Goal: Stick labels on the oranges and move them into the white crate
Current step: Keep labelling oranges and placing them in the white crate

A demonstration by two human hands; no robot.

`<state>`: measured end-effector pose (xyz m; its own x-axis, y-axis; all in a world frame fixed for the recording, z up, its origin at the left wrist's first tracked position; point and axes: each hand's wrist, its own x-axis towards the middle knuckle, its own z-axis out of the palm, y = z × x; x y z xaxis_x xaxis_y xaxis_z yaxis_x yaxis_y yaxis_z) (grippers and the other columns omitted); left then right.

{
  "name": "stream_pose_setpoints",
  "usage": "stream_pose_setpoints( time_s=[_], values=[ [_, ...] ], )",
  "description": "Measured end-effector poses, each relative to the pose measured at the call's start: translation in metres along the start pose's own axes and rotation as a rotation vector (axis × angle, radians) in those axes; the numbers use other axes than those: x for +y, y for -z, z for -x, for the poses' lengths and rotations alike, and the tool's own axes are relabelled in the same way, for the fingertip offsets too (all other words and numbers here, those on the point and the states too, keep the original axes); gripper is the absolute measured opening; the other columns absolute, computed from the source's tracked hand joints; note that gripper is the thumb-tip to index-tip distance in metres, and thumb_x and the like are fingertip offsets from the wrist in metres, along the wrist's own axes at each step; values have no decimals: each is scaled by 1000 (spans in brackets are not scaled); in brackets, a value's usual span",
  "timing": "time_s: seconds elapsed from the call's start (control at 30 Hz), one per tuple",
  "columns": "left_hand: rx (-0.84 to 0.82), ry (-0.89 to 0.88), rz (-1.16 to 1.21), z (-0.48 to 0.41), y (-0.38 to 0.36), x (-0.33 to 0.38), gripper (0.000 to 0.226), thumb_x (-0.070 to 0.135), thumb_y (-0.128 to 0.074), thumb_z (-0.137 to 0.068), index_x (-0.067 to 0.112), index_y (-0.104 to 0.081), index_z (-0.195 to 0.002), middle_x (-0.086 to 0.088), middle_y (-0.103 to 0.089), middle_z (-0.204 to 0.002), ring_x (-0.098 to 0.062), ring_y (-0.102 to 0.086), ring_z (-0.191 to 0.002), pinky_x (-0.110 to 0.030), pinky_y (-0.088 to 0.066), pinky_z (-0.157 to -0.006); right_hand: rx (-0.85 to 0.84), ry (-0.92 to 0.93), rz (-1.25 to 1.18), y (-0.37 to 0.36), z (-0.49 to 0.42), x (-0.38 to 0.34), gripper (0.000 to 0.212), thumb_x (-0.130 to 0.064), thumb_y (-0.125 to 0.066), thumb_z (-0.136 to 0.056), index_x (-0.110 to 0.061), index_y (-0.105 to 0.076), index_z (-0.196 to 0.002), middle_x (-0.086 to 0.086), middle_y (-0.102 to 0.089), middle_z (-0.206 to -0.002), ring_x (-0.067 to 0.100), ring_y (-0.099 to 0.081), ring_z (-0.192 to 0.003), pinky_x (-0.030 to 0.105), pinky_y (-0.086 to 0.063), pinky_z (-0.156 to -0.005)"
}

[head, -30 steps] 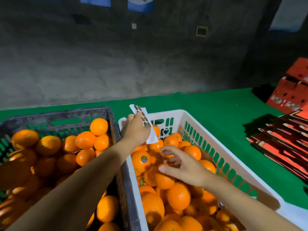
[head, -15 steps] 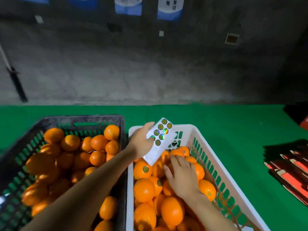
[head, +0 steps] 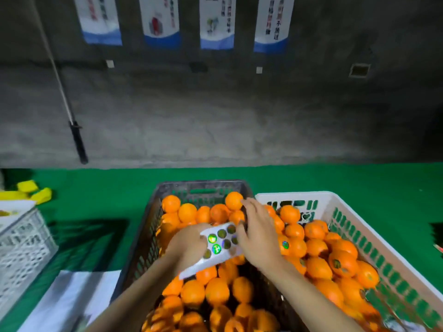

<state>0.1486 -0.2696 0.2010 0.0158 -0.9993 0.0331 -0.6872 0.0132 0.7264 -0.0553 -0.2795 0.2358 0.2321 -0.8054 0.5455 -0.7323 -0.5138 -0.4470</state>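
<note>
A dark crate [head: 203,185] heaped with unlabelled oranges [head: 217,292] is seen at 6 o'clock in the view, on a green table cover [head: 347,180]. The white crate [head: 296,195] is set touching it at its 3 o'clock side and is largely filled with labelled oranges [head: 318,268]; round stickers can be made out on several, among them one orange [head: 343,263] towards 4 o'clock. Above the dark crate a white label sheet [head: 219,246] is gripped at its 9 o'clock end by the left hand [head: 188,245], whose fingers are curled round the sheet's edge; two rows of round shiny labels are turned up to the camera. The right hand [head: 257,238] is held at the sheet's 3 o'clock end, its thumb laid against the sheet and its fingers stretched out nearly straight towards 12 o'clock, over the join of the two crates, with the fingertips close to a top orange [head: 233,200] at the dark crate's far wall. Whether a label is lifted by the thumb cannot be told, as that spot is blurred. At 9 o'clock a white lattice crate [head: 21,238] is seen, with yellow pieces [head: 36,191] at its 12 o'clock and white paper [head: 72,300] at 7 o'clock of the view. On the grey wall at 12 o'clock four posters [head: 217,22] are hung, and a pole [head: 61,89] is leant at 10 o'clock.
</note>
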Motion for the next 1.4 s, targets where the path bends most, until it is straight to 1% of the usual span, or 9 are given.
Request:
stream_pose_setpoints(
  time_s=[0.07,0.17,0.43,0.67,0.9,1.03,1.13,1.23,1.4],
  values=[
    [82,-19,-370,27,5,-26,35,29,-40,-83,26,-65,-108,1,-68,-105,-26,-61,-102,-34,-47,-79,-139,-3,47,-25,15,-11,57,-18,-54,-93,-13,-42,-148,8,-40,-153,25,-35,-142,39,-30,-117],
    [114,-19,-549,40,9,-45,32,27,-42,-92,28,-64,-115,-1,-66,-109,-24,-57,-105,-33,-42,-83,-378,83,137,-54,35,-11,60,-23,-45,-95,-18,-33,-153,3,-33,-157,22,-31,-145,36,-28,-117],
    [228,-140,-623,46,12,-52,36,30,-38,-82,21,-68,-102,-5,-67,-93,-28,-59,-92,-35,-41,-78,-459,-241,-390,-73,32,-3,49,-23,-56,-97,-28,-45,-144,-11,-52,-131,10,-49,-127,26,-40,-103],
    [280,-121,-575,49,9,-48,36,54,-40,-92,25,-59,-83,6,-58,-80,-13,-54,-75,-30,-39,-68,-423,-154,-481,-82,36,-4,20,-19,-68,-91,-32,-65,-106,-17,-65,-101,1,-60,-102,13,-49,-81],
    [132,-244,-424,48,0,-44,36,41,-33,-105,22,-46,-77,8,-42,-71,-12,-41,-68,-30,-27,-62,-456,-9,-361,-71,36,-7,32,-35,-72,-89,-27,-67,-119,-14,-56,-115,-1,-57,-100,18,-48,-85],
    [123,-225,-604,45,-7,-45,35,39,-21,-107,24,-45,-87,4,-53,-90,-18,-51,-88,-32,-31,-73,-532,-82,-503,-69,40,-9,22,-23,-74,-85,-26,-70,-107,-3,-69,-83,6,-61,-68,27,-49,-64],
    [169,-206,-679,44,-6,-49,36,39,-17,-107,27,-51,-105,7,-54,-111,-18,-52,-105,-32,-35,-85,-487,-201,-537,-67,36,-11,24,-19,-77,-85,-21,-70,-108,1,-71,-90,8,-64,-75,30,-53,-70],
    [224,-265,-587,43,-6,-49,42,44,-18,-105,32,-49,-131,13,-45,-128,-12,-45,-116,-30,-32,-98,-458,-247,-521,-68,37,-8,8,-19,-78,-85,-17,-70,-85,3,-69,-76,7,-62,-68,27,-50,-63],
    [125,-291,-368,42,-5,-40,34,51,-38,-100,38,-53,-128,19,-49,-123,-7,-49,-114,-26,-37,-95,-461,-240,-523,-70,35,-4,37,-29,-74,-86,-17,-53,-58,-6,-48,-55,6,-43,-55,27,-33,-56]
  ],
)
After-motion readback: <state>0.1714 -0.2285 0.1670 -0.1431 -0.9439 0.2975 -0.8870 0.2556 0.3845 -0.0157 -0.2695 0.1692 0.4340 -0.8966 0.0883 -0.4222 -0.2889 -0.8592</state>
